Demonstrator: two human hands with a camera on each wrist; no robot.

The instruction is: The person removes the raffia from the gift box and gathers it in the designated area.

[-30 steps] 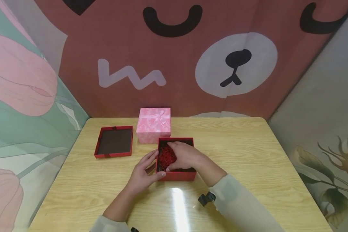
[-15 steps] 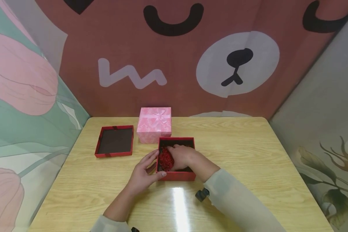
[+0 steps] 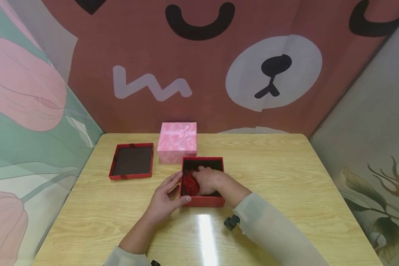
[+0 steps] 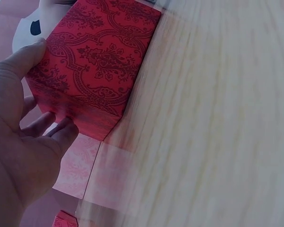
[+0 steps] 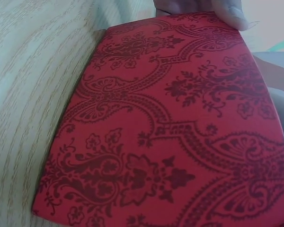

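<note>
A red gift box with a dark floral pattern stands lidless on the table, its inside dark. Red shredded paper filler is heaped in its left part. My left hand holds the box at its front left corner, thumb on the front wall and fingers along the left side; the left wrist view shows this grip on the patterned box. From the right, my right hand reaches inside the box, against the filler. Its fingertips are hidden there, and the right wrist view shows mainly the box's outer wall.
A pink box with a ribbon bow stands just behind the red box. The red box's lid lies to the left, its dark inside facing up. The wooden table meets patterned wall hangings at the back and sides.
My right hand has gone deeper into the box and drawn its fingers closer in, with the filler now showing to its left. The left hand stays on the box corner.
</note>
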